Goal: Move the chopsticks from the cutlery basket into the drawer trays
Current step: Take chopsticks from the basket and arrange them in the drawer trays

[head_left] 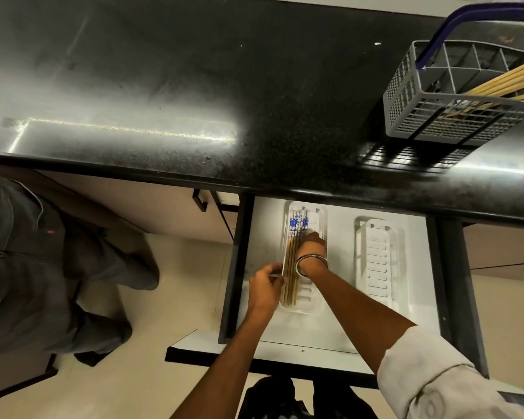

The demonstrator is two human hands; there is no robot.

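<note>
An open drawer [339, 334] sits pulled out below the black table [164, 86], and two white slotted trays lie on its pale floor. The left tray [307, 306] holds a bundle of chopsticks [292, 267] laid lengthwise along its left side — wooden shafts with blue-and-white patterned ends pointing toward the back of the drawer. The right tray [375, 258] lies well apart from it and shows only its slots.

The left hand [265, 287] is at the left edge of the left tray, fingers curled against the rim; whether it pinches the rim or merely rests on it I cannot tell. The right hand [312, 247] (a metal bangle [310, 263] circles its wrist) reaches down into the same tray just beside the chopsticks, its fingers folded under and hidden, so their grip cannot be told. A pale rolled sleeve [436, 379] covers the right forearm.

On the table at the far right stands the grey cutlery basket [448, 116] with a blue handle [472, 22]. More plain wooden chopsticks [508, 81] lean out of one of its compartments toward the right edge of view.

At the left — standing on the floor — another person's dark trousers [43, 267] are visible.
</note>
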